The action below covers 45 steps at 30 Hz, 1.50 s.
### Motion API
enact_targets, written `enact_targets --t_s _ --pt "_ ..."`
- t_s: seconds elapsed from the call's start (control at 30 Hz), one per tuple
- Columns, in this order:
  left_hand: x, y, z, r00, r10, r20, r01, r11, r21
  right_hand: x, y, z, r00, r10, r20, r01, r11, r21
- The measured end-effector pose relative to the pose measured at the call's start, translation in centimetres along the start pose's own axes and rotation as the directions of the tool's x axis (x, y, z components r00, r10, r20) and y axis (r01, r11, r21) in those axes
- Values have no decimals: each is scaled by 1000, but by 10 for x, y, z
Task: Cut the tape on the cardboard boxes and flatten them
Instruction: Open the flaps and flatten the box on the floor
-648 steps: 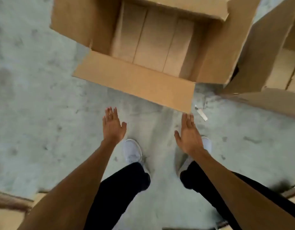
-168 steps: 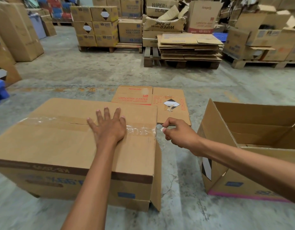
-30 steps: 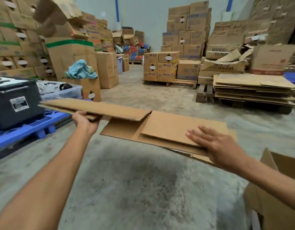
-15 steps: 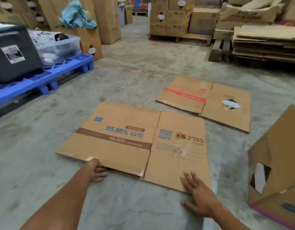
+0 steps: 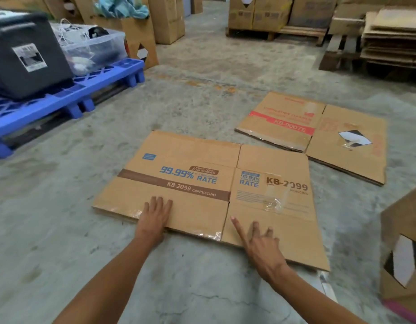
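A flattened brown box printed "KB-2099" (image 5: 202, 181) lies flat on the concrete floor in front of me. My left hand (image 5: 155, 216) presses on its near left panel with straight fingers. Over the near right panel my right hand (image 5: 258, 244) has its fingers spread, the index finger stretched toward the centre fold; it holds nothing. Crumpled clear tape (image 5: 273, 203) sticks to the right panel. A second flattened box with a red stripe (image 5: 314, 132) lies just beyond, to the right. An upright box (image 5: 403, 249) stands at the right edge.
A blue plastic pallet (image 5: 69, 97) at the left carries a dark crate (image 5: 27, 54) and a clear bin (image 5: 92, 47). Stacked flat cardboard on a wooden pallet (image 5: 389, 38) is at the far right. Cartons on pallets (image 5: 258, 15) stand behind.
The flattened box went from held in the air to lying on the floor. Both hands have since moved onto its near panels, and my view has come closer.
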State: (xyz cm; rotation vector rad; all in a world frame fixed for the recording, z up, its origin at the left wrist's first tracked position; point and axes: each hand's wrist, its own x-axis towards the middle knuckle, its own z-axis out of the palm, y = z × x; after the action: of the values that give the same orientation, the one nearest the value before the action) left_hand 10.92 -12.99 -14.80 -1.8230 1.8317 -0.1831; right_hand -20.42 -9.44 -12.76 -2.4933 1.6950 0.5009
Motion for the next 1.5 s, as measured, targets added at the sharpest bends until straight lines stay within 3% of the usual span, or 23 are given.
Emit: enact_targets --t_s 0.13,0.3,0.4,0.5,0.6,0.8,1.0,1.17,1.33,1.47,1.5 --pt "1 -7 2 998 -7 -59 3 998 -62 11 1 -19 997 82 0 -82 996 -46" --pt "10 -24 -26 984 -12 -178 -21 982 -186 16 5 -37 988 101 -115 -115 985 -126" --pt "13 -39 -53 953 27 -303 -107 962 -251 16 3 -51 973 169 -155 -157 984 86" --pt "14 -61 -89 917 46 -395 -196 917 -347 23 3 -86 986 32 -165 -5 987 161" --pt "23 -95 -123 937 168 -307 -265 914 -309 32 16 -142 977 -92 -194 105 993 61" --pt "27 -157 -216 899 254 -358 -338 920 -197 24 45 -258 951 -35 -309 42 999 17" --pt "26 -191 -339 756 262 -600 -389 917 -90 -14 83 -364 890 46 -454 -47 999 10" --pt "53 -171 -408 623 246 -742 -410 911 -42 -34 130 -401 799 127 -588 -207 976 -71" --pt "121 -99 -443 493 209 -845 -484 873 -66 -7 206 -384 739 181 -649 -332 936 -116" --pt "198 -22 -447 383 168 -908 -442 897 -20 38 277 -337 720 164 -675 -354 923 -153" --pt "227 4 -447 383 178 -906 -421 907 1 57 298 -320 724 174 -667 -369 915 -162"
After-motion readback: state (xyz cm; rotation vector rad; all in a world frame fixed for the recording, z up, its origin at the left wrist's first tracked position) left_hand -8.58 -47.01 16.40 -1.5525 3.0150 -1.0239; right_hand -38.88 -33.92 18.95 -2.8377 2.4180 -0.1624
